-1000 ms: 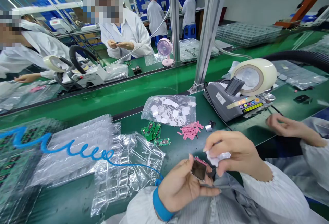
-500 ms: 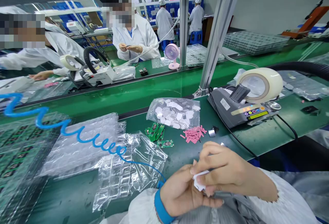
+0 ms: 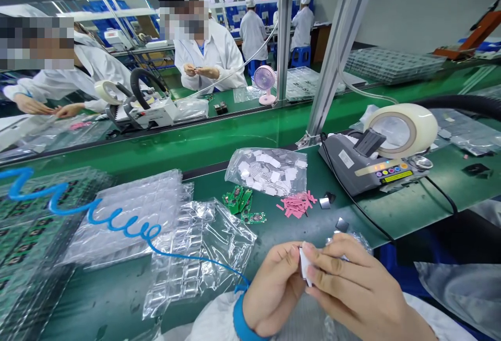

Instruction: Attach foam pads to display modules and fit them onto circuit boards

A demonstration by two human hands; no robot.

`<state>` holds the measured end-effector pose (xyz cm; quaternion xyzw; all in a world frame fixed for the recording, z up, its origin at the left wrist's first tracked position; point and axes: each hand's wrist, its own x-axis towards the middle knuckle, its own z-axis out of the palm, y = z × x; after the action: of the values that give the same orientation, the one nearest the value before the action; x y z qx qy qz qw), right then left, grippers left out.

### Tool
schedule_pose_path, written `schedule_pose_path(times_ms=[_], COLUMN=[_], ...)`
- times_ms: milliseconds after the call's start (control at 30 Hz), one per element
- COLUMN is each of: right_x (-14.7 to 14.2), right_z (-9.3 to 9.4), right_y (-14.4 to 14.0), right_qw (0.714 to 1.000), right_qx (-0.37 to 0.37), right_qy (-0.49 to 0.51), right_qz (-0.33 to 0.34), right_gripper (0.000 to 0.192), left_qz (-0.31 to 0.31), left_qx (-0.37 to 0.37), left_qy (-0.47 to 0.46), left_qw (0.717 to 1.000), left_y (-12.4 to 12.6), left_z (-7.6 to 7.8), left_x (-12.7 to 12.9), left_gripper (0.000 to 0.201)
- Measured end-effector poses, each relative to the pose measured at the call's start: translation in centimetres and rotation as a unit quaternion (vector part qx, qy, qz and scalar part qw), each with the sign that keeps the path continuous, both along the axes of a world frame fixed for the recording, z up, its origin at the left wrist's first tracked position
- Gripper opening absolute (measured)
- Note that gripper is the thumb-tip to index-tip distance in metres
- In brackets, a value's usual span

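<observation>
Bench: green mat [image 3: 410, 205] fills mid-frame, tape dispenser [image 3: 376, 161] right of centre, pink strips [image 3: 297, 204] centre.
Grip: left hand [image 3: 274, 289] and right hand [image 3: 352, 289] both pinch a small white piece [image 3: 303, 268] at lower centre.
Position: the piece sits between the fingertips of both hands, mostly covered.
Risk: it could slip or crease, judging by the narrow pinch.

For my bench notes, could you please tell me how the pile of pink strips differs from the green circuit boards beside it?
The small pink strips are many, thin and plain, heaped in a loose pile; the green circuit boards are few, larger and carry parts. The strips lie right of the boards. Both rest loose on the green bench mat, beyond the person's hands.
</observation>
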<state>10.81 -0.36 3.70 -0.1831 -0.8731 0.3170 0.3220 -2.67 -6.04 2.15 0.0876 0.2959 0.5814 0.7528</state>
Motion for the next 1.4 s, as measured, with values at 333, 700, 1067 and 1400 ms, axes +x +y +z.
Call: schedule_pose_path(times_ms=[333, 700, 1067, 1400], right_x=[0.6, 1.9, 5.0, 7.4], right_z=[1.1, -4.0, -5.7, -7.6], right_y=[1.2, 3.0, 2.8, 7.9], right_qw=[0.981, 0.988, 0.967, 0.829], right_qx=[0.193, -0.134, -0.222, -0.435], right_qy=[-0.018, -0.018, -0.063, 0.190], right_qz=[0.018, 0.078, -0.103, -0.296], right_gripper=[0.019, 0.040, 0.026, 0.036], left_qz=[-0.056, -0.088, -0.149, -0.129], left_qx=[0.036, 0.087, 0.309, 0.048], left_qy=[0.071, 0.274, 0.651, 0.431], left_qw=[0.995, 0.954, 0.677, 0.892], left_y=[0.0, 0.3, 3.3, 4.7], left_z=[-0.8, -2.8, -3.8, -4.9], left_x=[-1.2, -1.1, 0.4, 1.0], left_gripper=[0.039, 0.038, 0.020, 0.019])
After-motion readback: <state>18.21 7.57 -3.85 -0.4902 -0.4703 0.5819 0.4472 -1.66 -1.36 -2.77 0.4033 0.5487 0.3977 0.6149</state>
